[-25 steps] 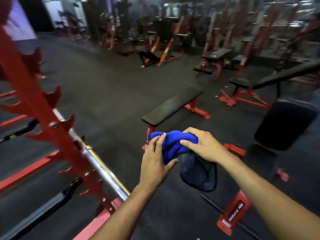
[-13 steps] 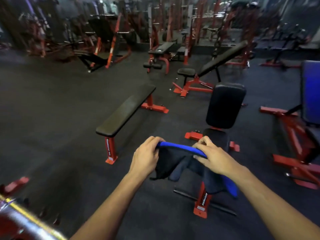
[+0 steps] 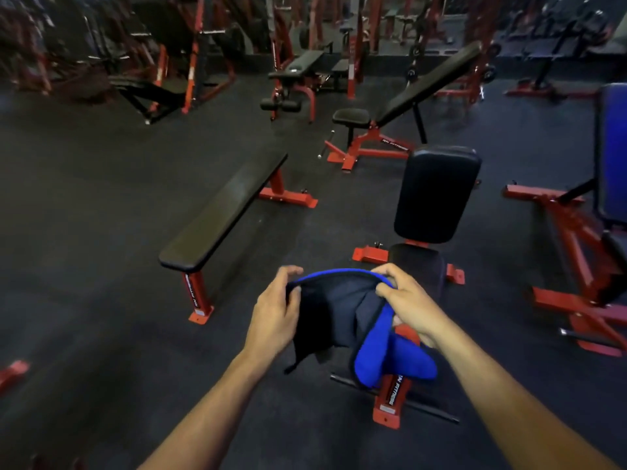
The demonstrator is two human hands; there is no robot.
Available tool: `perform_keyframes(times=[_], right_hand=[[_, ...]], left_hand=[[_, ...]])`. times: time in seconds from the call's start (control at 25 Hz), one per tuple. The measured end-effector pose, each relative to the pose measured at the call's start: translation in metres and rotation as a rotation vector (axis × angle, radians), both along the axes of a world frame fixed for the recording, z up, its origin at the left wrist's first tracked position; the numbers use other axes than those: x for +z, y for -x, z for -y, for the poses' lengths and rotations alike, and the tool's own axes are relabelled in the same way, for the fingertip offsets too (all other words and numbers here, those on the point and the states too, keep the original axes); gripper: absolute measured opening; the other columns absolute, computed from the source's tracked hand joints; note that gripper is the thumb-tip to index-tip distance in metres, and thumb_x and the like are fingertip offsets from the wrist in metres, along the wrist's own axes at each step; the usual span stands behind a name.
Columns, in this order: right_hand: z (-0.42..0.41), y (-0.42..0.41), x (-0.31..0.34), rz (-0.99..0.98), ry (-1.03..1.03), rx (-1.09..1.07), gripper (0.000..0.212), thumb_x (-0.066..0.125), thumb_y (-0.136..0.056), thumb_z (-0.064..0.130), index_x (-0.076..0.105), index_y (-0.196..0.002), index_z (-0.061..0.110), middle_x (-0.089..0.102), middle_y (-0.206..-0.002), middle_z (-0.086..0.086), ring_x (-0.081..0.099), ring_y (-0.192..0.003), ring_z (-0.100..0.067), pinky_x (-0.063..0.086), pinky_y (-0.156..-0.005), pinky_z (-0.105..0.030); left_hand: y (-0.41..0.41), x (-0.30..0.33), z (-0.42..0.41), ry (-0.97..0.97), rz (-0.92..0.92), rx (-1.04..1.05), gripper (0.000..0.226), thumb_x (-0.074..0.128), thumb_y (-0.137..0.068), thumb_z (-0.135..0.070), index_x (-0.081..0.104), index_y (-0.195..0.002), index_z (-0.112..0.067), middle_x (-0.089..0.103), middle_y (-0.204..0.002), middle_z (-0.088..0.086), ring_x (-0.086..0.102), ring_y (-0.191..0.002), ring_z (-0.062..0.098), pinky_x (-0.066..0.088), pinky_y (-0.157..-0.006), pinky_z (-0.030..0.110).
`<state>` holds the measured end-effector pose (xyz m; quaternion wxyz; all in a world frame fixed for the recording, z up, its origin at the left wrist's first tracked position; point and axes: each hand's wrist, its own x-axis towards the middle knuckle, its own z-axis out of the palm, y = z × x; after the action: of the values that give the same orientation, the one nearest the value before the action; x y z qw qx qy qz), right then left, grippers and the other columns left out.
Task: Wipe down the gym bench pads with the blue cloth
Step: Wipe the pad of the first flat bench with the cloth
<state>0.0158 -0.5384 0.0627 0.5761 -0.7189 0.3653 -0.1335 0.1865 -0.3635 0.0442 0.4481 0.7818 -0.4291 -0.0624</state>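
Note:
I hold the blue cloth spread between both hands at chest height; its near face looks dark, its edge and hanging fold bright blue. My left hand pinches the left edge, my right hand grips the right top corner. Directly below and ahead stands an upright seat bench with a black back pad and a small seat pad partly hidden by the cloth. A flat bench with a long black pad on red legs stands to the left.
An incline bench on a red frame stands beyond the upright one. Another red-framed bench with a dark blue pad is at the right edge. Racks and machines line the back. Dark rubber floor lies open to the left.
The view swung right, away from the red rack and barbell. The bunched cloth has been pulled open between my hands, and the upright bench now lies straight ahead, closer.

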Motion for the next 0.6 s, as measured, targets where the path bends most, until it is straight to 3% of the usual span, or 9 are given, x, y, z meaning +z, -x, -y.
perform_keyframes(times=[0.08,0.24,0.32,0.44,0.6], right_hand=[[0.006,-0.031,-0.001,0.018,0.036,0.021,0.026,0.047,-0.089,0.007,0.061,-0.092,0.028,0.061,-0.077,0.000,0.055,-0.066,-0.016,0.048,-0.058,-0.039],[0.022,-0.109,-0.008,0.042,0.084,-0.006,0.019,0.054,-0.094,0.008,0.063,-0.092,0.024,0.068,-0.073,-0.005,0.065,-0.067,-0.019,0.056,-0.049,-0.039],[0.032,-0.151,-0.007,0.060,0.072,-0.093,0.032,0.051,-0.095,0.005,0.062,-0.100,0.035,0.068,-0.082,-0.007,0.066,-0.072,-0.018,0.055,-0.047,-0.036],[0.047,-0.206,-0.001,0.077,-0.011,-0.168,0.045,0.042,-0.095,-0.001,0.058,-0.106,0.039,0.061,-0.095,-0.013,0.062,-0.080,-0.020,0.054,-0.051,-0.033],[0.081,-0.274,0.008,0.063,0.051,-0.171,0.038,0.042,-0.096,-0.004,0.065,-0.089,0.026,0.059,-0.090,-0.008,0.056,-0.071,-0.015,0.054,-0.050,-0.029]], left_hand=[[-0.016,-0.005,0.010,0.010,0.042,-0.099,0.025,0.049,-0.099,-0.006,0.052,-0.111,-0.028,0.059,-0.102,-0.011,0.061,-0.090,0.013,0.049,-0.083,0.033],[-0.071,-0.023,0.034,-0.069,0.124,-0.297,0.024,0.044,-0.092,-0.021,0.065,-0.101,-0.028,0.052,-0.108,-0.013,0.061,-0.090,0.011,0.052,-0.079,0.036],[-0.099,-0.029,0.043,-0.119,0.101,-0.294,0.028,0.047,-0.093,-0.041,0.067,-0.109,-0.028,0.054,-0.110,-0.016,0.063,-0.094,0.011,0.053,-0.080,0.035],[-0.139,-0.038,0.058,-0.342,0.201,-0.284,0.060,0.044,-0.086,-0.075,0.065,-0.119,-0.030,0.054,-0.118,-0.015,0.062,-0.100,0.011,0.053,-0.076,0.036],[-0.232,-0.042,0.098,-0.228,0.189,-0.291,0.054,0.040,-0.092,-0.069,0.068,-0.109,-0.026,0.057,-0.110,-0.012,0.065,-0.093,0.015,0.051,-0.070,0.033]])
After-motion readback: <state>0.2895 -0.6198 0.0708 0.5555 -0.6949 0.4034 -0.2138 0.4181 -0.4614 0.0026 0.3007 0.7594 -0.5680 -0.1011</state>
